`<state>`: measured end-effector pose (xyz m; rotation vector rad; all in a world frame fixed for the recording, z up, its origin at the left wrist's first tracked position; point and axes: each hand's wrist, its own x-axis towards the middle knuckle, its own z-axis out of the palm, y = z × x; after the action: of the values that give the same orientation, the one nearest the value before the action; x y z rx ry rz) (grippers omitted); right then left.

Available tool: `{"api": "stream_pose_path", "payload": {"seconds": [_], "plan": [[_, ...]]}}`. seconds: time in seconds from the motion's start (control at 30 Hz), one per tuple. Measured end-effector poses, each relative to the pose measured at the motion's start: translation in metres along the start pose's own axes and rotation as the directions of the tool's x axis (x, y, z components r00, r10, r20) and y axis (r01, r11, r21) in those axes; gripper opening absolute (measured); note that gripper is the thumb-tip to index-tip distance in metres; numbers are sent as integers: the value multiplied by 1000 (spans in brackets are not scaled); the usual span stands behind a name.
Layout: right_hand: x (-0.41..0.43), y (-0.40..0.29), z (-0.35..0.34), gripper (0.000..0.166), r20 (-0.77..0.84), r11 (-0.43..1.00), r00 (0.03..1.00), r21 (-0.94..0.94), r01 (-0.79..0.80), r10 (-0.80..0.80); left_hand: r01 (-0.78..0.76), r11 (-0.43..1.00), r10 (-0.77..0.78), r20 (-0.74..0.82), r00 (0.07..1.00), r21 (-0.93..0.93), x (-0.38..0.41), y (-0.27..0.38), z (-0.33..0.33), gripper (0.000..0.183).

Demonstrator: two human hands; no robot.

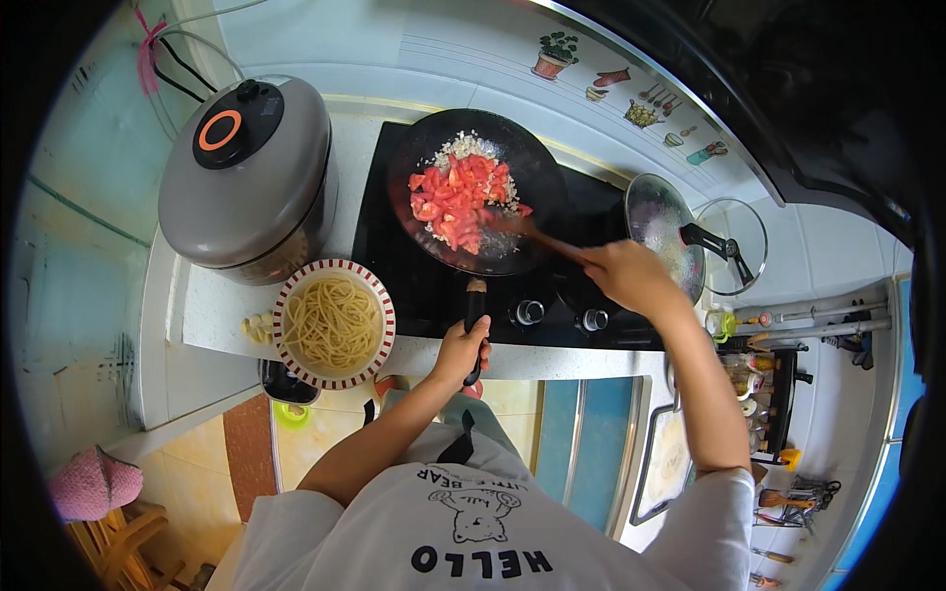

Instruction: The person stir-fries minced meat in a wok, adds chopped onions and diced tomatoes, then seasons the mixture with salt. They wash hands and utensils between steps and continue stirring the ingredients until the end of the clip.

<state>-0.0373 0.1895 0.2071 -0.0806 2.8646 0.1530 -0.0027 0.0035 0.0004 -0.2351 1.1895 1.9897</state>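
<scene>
My left hand [460,349] is wrapped around the black handle [475,303] of a dark wok [528,177] on the left side of the cooktop. In the wok lie chopped tomatoes [454,193], with pale minced bits [465,145], perhaps garlic, around and under them. My right hand [635,277] grips a wooden spatula [550,240]. Its blurred blade reaches into the wok at the right edge of the tomatoes. A bowl with a red-striped rim [389,318] stands at the counter's front left, filled with cooked noodles [332,321].
A grey electric pressure cooker [244,185] stands left of the black glass cooktop [384,273]. At the right, a glass-lidded pan [661,229] sits near another glass lid [739,244]. Two knobs [529,312] line the front. Garlic cloves [257,327] lie beside the bowl. A range hood [828,96] overhangs.
</scene>
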Motion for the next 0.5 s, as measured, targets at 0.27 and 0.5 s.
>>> {"api": "stream_pose_path", "payload": {"seconds": [0.27,0.5], "plan": [[13,1,-49,20,143,981,989,-187,58,-31,-7,1000,7,-34,999,-4,0,0,-6,31],[33,23,-35,16,86,979,993,-195,-65,83,2,999,-1,-13,1000,34,0,1,-1,30]]}}
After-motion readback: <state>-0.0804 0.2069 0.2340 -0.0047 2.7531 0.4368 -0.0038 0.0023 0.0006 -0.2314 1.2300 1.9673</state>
